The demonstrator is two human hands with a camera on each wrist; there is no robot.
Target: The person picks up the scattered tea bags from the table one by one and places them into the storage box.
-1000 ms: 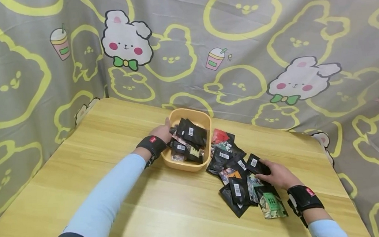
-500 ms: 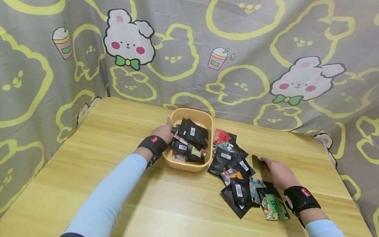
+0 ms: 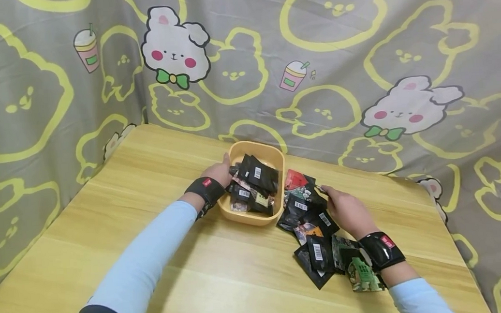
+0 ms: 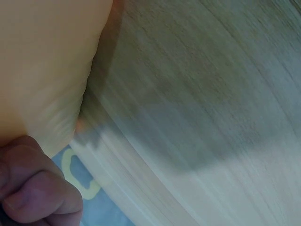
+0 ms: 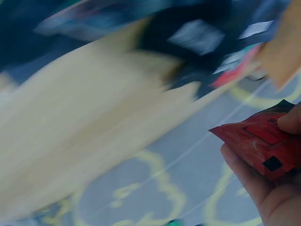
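A yellow plastic box [image 3: 280,174] holds several black packets [image 3: 258,173] in a loose heap. At its left wall my left hand [image 3: 217,174] grips the box, and curled fingers [image 4: 40,188] show beside the wall in the left wrist view. My right hand [image 3: 348,210] pinches a small red and black packet [image 5: 263,136] between thumb and fingers. In the head view that packet is nearly edge-on and mostly hidden by the hand. Beneath and left of this hand, a spread of packets [image 3: 317,251] lies on the table, some dark with barcode labels, others with coloured fronts.
The wood-grain table [image 3: 224,279] carries everything. A grey patterned cloth [image 3: 243,55] hangs along its back and sides, close behind the box. A packet with a green label [image 3: 364,272] lies partly under the right wristband.
My right hand has lifted a packet from the right of the spread, turned it edge-on and moved left and back toward the box. The left hand stays at the box.
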